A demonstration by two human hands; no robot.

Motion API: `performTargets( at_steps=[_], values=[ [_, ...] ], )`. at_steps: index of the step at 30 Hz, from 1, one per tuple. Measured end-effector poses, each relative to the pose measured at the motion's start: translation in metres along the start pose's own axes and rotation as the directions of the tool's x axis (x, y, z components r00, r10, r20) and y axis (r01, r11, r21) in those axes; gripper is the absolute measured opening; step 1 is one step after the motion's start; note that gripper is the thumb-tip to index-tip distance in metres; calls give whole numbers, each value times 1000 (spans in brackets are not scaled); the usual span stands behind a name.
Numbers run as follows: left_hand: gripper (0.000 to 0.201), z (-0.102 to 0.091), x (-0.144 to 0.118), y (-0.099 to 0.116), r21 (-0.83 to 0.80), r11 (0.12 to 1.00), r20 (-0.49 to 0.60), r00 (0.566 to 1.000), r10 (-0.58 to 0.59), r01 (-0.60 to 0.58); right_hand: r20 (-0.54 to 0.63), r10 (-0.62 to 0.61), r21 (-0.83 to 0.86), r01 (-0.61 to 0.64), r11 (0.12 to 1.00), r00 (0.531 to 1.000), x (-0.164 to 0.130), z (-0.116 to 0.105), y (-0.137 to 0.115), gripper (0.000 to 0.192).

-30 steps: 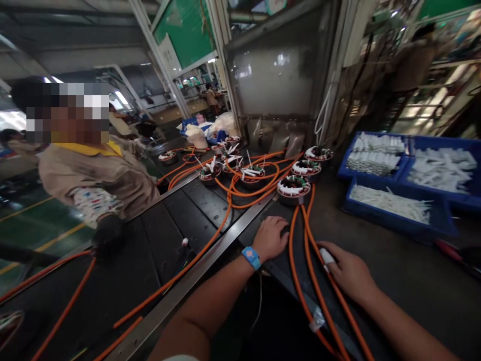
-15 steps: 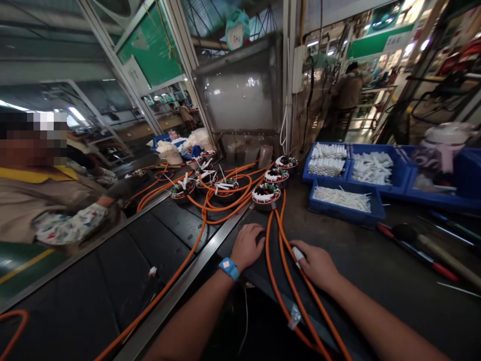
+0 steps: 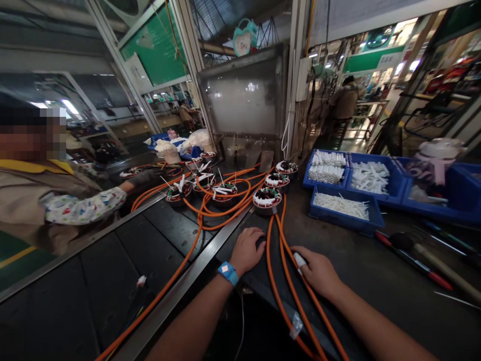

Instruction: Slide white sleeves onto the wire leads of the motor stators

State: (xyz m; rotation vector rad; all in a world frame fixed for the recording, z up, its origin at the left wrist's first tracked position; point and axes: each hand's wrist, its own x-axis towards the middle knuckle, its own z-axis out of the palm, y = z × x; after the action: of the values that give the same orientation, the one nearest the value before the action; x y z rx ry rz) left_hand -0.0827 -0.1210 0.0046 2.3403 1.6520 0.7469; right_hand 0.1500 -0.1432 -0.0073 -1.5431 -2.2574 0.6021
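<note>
My left hand (image 3: 246,251) rests on the dark bench near its front edge, fingers loosely bent, thumb apart, holding nothing. A blue band (image 3: 228,273) circles that wrist. To its right run several orange cables (image 3: 282,255). My right hand (image 3: 318,272) lies palm down on the bench beside the rightmost cable, fingers out, nothing visible in its grasp; a white wrap (image 3: 299,259) covers one finger. Beyond my hands is a motor stator (image 3: 267,199) with white ties and dark windings, where the cables lead. Two more stators (image 3: 277,181) stand behind it.
A metal rail (image 3: 210,250) divides the bench from a black conveyor (image 3: 161,235) holding more stators (image 3: 224,193). Blue bins (image 3: 363,193) of white sleeves and a blue tray (image 3: 343,220) stand right, near a wooden-handled hammer (image 3: 443,263). A co-worker's patterned sleeve (image 3: 84,208) is left.
My hands stay in nearly the same places. The view has shifted slightly. On the left, the co-worker's forearm has moved right, towards the stators. The stators on the conveyor sit slightly further left.
</note>
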Motion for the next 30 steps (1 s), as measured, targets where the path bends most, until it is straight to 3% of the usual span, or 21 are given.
performTargets(
  at_steps=[30],
  values=[
    [18,0,4,-2,-56,998,-21,1000,3,-4,25,1,0,-1,1000,1000,-1,-8,-7,46]
  ],
)
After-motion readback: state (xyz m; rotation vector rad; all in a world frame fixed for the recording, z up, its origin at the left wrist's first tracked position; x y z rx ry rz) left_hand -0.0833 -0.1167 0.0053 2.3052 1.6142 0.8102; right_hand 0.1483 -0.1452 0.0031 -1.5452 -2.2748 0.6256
